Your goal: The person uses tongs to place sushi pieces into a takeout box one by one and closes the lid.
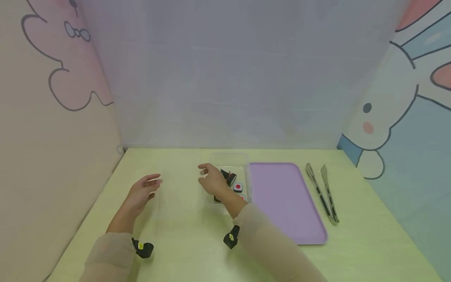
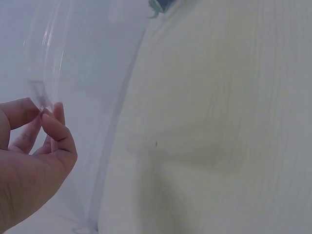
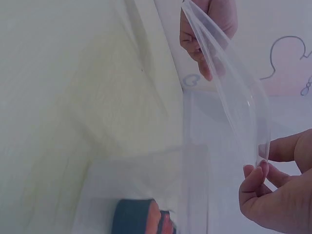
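Between my two hands is a clear plastic lid (image 3: 243,97), tilted up off the table and barely visible in the head view. My left hand (image 1: 140,192) pinches one edge of it between thumb and fingertips, as the left wrist view shows. Thumb and fingers of my right hand (image 1: 214,180) pinch the opposite edge. Below and behind the right hand stands a clear plastic container (image 1: 249,184) holding several sushi rolls (image 1: 238,187), dark on the outside with white, red or orange middles. The right hand and forearm hide part of the container.
A purple tray (image 1: 282,203) lies right of the container. Farther right, a pair of metal tongs (image 1: 331,199) rests with its arms spread on the pale table (image 1: 366,235). Cloth walls (image 1: 225,78) with cartoon drawings enclose the back and sides.
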Tool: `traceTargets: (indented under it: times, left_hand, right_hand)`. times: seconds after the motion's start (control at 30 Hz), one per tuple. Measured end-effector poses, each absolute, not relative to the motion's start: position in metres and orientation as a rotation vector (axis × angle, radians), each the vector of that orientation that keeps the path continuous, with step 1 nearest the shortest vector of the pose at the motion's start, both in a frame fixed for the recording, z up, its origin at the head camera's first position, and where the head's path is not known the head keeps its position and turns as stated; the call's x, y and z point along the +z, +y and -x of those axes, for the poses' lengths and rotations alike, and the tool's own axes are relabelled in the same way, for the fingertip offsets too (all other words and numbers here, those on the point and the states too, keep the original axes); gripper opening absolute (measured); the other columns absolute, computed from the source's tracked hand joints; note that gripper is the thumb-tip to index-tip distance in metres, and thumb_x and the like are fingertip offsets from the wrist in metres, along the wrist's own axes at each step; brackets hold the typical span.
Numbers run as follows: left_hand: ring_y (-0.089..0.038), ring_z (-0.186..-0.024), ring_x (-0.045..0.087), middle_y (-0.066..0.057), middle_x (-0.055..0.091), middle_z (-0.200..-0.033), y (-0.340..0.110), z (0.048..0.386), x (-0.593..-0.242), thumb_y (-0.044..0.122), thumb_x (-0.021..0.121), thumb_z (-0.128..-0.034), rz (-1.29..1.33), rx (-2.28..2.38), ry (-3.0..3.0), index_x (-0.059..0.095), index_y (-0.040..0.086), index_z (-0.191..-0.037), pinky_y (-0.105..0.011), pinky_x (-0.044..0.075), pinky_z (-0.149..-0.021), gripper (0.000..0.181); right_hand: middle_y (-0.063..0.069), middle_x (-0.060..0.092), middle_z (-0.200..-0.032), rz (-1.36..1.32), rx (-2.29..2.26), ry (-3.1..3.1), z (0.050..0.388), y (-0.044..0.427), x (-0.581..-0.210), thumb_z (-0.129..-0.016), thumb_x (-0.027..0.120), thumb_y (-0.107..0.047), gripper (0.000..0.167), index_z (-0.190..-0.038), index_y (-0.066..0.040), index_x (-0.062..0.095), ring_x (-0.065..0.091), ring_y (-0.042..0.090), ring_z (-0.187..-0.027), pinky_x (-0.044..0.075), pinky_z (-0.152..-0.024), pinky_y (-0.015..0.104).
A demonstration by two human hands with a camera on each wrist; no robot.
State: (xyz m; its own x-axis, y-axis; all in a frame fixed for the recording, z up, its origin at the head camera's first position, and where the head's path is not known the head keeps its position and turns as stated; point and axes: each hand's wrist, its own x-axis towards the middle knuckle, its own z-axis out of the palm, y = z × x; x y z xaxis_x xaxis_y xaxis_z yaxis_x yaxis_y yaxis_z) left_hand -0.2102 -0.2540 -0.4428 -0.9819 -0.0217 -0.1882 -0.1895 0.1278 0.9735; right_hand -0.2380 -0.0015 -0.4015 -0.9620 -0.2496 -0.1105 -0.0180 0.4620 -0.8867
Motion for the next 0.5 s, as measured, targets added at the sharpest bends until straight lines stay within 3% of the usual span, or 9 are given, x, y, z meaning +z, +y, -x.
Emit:
traceTargets:
  times: [0.1, 0.3, 0.5]
  left_hand:
    - [-0.021, -0.108, 0.05, -0.016, 0.05, -0.131, -0.238, 0.214, -0.433, 0.015, 0.055, -0.1017, 0.15, 2.012, 2.242, 0.039, -0.003, -0.143, -0.03, 0.046, -0.085, 0.047]
    - [-0.013, -0.098, 0.054, -0.015, 0.053, -0.124, -0.2, 0.226, -0.421, 0.009, 0.056, -0.1001, 0.081, 2.057, 2.228, 0.045, -0.002, -0.138, -0.029, 0.048, -0.085, 0.041]
    - [-0.018, -0.098, 0.056, -0.018, 0.055, -0.122, -0.164, 0.238, -0.416, 0.005, 0.058, -0.0981, 0.045, 2.103, 2.203, 0.05, -0.001, -0.132, -0.035, 0.049, -0.087, 0.036]
  right_hand:
    - [0.007, 0.057, -0.117, 0.211, -1.578, 2.448, 0.241, 0.02, -0.396, -0.095, 0.06, -0.003, 0.04, -0.134, -0.01, 0.055, 0.049, 0.014, -0.068, 0.039, -0.052, 0.022]
    - [0.009, 0.058, -0.114, 0.177, -1.628, 2.482, 0.242, 0.064, -0.386, -0.094, 0.063, -0.004, 0.036, -0.13, -0.009, 0.058, 0.059, 0.023, -0.079, 0.043, -0.054, 0.026]
    - [0.015, 0.059, -0.116, 0.106, -1.736, 2.458, 0.246, 0.102, -0.382, -0.092, 0.064, -0.001, 0.032, -0.124, -0.004, 0.061, 0.061, 0.028, -0.084, 0.053, -0.068, 0.032]
